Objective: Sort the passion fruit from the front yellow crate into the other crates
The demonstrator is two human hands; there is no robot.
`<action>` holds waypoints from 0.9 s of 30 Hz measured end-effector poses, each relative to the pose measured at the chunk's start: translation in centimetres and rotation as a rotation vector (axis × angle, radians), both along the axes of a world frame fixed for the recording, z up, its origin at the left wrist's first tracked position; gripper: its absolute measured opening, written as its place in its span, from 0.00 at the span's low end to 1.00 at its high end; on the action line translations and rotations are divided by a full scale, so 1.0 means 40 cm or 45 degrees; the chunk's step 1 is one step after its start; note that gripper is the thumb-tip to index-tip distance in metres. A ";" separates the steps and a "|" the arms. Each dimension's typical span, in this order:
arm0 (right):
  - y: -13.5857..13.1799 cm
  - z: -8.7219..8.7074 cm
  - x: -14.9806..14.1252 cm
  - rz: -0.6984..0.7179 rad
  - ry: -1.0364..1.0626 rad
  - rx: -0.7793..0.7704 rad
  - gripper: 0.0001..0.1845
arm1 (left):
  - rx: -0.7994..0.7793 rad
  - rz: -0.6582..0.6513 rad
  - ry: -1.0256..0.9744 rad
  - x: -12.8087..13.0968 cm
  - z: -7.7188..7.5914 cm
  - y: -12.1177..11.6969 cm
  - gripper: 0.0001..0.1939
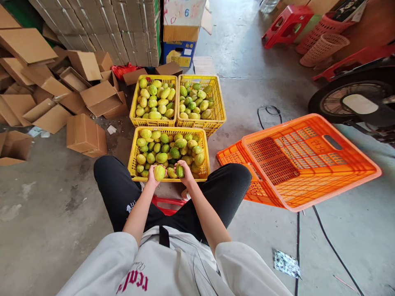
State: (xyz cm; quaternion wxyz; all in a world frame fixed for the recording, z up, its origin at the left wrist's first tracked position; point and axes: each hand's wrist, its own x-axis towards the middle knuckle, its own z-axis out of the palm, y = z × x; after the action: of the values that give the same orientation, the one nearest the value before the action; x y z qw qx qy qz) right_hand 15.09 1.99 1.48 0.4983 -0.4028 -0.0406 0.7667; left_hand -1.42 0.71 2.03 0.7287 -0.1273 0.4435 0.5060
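Yellow plastic makes up the front crate (169, 128), which sits on the concrete floor between the person's spread knees, filled with oval fruits in shades from green to yellow. Over its near edge, the two hands are side by side, well short of touching each other. The left hand (152, 178) is half closed, its fingers curled around a yellow-green fruit (159, 173) that faces the camera and hides some of the grip. The right hand (187, 176) is likewise partly closed and has hold of a greener fruit (180, 171), near the inner side of the palm (whether either held fruit touches those lying below, I cannot tell). Just beyond the front crate stand two more yellow ones, side by side: the back left crate (153, 122) holds mostly yellowish fruits, and the back right crate (218, 94) holds a mix of green and yellow with some bare wall showing. A large orange crate (316, 144) rests tilted to the right of the person's knee, its open side upward. Cardboard boxes (98, 98) lie heaped at the far left, and a wheel with a dark tyre (317, 102) is at the right.
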 end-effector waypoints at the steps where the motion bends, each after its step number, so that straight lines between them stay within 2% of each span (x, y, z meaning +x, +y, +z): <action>1: 0.000 -0.001 0.001 -0.002 0.005 -0.008 0.05 | -0.001 0.011 -0.003 0.000 -0.001 0.000 0.15; 6: 0.007 -0.007 0.003 -0.027 0.186 -0.101 0.07 | 0.039 0.085 -0.102 0.002 -0.002 0.001 0.16; 10: 0.014 -0.010 0.004 -0.058 0.262 -0.150 0.08 | 0.145 0.022 -0.202 0.002 0.005 0.000 0.15; 16: 0.007 -0.010 0.014 -0.127 0.179 -0.139 0.05 | 0.098 0.004 -0.140 0.001 0.005 -0.006 0.09; 19: 0.004 -0.009 0.012 -0.098 0.139 -0.138 0.08 | 0.075 0.000 -0.132 0.000 0.004 -0.007 0.11; 23: 0.005 -0.014 0.006 -0.066 0.070 -0.157 0.07 | 0.001 -0.006 -0.069 0.000 0.004 -0.005 0.15; 27: 0.007 -0.024 0.007 -0.066 0.012 -0.203 0.05 | -0.061 -0.054 -0.051 0.003 -0.002 -0.001 0.13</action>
State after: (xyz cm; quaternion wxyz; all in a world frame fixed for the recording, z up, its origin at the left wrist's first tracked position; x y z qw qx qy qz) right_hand 15.37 2.28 0.53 0.4845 -0.4387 0.0333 0.7561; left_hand -1.28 0.67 1.96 0.7449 -0.1455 0.4433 0.4769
